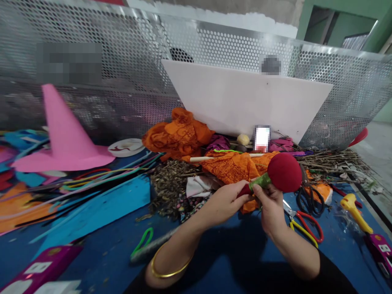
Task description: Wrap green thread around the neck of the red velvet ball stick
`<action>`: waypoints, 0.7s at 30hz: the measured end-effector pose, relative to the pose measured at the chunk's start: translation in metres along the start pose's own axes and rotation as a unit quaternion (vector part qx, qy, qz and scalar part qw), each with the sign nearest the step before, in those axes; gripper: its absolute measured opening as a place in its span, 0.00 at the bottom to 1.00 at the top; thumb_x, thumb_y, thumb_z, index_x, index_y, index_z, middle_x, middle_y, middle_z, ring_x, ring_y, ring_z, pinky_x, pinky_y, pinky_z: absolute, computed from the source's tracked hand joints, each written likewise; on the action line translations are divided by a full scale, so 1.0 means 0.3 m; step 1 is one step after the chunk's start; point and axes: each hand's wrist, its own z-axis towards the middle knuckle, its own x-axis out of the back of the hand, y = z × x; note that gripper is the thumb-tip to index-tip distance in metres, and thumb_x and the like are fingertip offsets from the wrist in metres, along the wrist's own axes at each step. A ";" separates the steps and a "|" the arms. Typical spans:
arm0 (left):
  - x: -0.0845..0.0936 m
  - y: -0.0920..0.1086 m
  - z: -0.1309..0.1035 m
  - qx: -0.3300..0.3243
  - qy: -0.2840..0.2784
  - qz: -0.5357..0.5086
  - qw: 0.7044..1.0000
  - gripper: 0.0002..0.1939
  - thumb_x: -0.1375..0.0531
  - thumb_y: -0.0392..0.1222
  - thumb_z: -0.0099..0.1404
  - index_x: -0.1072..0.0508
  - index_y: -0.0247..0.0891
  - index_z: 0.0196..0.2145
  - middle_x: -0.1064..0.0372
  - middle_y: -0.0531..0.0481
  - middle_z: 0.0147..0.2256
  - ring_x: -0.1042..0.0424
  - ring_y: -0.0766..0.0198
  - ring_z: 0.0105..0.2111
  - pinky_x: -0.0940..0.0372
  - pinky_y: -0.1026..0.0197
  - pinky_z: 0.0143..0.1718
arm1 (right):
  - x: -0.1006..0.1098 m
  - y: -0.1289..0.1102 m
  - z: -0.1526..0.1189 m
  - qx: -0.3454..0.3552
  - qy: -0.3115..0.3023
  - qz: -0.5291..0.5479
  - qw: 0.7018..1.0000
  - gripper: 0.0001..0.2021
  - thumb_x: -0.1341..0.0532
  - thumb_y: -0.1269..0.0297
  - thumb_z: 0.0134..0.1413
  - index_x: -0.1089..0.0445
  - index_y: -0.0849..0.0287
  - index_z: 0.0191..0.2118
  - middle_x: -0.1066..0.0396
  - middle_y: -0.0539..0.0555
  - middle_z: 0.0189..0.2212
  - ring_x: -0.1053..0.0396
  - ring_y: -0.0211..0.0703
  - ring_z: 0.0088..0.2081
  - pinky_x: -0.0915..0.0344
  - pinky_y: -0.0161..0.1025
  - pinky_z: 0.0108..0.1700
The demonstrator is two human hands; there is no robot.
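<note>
A red, cloth-covered ball on a short handle (284, 172) is held in front of me, tilted with its round head up and to the right. Green thread is wound around the neck below the ball. My left hand (226, 202) pinches the red lower end of the handle. Closed around the green-wound neck just under the ball is my right hand (270, 204). Behind both hands lies an orange printed cloth (234, 168). Red-and-yellow-handled scissors (306, 228) rest by my right wrist, with black-handled scissors (309, 198) beyond them.
A pink paper cone hat (65, 134) stands at the left, near blue card (101, 212) and coloured strips. Dried plant bits (168, 185) lie mid-table. A white board (245, 98) leans on the perforated metal screen. A yellow glue gun (357, 212) and purple power strips (43, 271) flank me.
</note>
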 end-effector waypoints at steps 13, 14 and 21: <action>-0.072 0.051 0.001 0.015 0.123 0.208 0.970 0.12 0.51 0.36 0.67 0.34 0.36 0.46 0.27 0.42 0.41 0.27 0.51 0.42 0.34 0.52 0.43 | 0.000 -0.044 0.028 0.017 0.022 -0.033 0.999 0.13 0.28 0.58 0.37 0.27 0.60 0.27 0.28 0.50 0.23 0.32 0.38 0.26 0.35 0.34 0.28; -0.074 0.049 0.001 0.011 0.128 0.218 0.967 0.12 0.51 0.36 0.67 0.33 0.36 0.46 0.27 0.41 0.42 0.27 0.51 0.42 0.34 0.52 0.43 | -0.001 -0.044 0.027 0.017 0.023 -0.032 0.999 0.13 0.28 0.58 0.37 0.27 0.60 0.27 0.28 0.50 0.23 0.32 0.38 0.27 0.36 0.35 0.28; -0.043 0.048 -0.003 -0.003 0.065 0.182 0.981 0.13 0.53 0.37 0.68 0.33 0.33 0.45 0.27 0.38 0.41 0.26 0.49 0.40 0.34 0.51 0.40 | 0.009 -0.044 0.042 0.015 -0.001 -0.043 0.999 0.12 0.30 0.58 0.39 0.28 0.59 0.28 0.27 0.51 0.26 0.33 0.39 0.27 0.35 0.36 0.31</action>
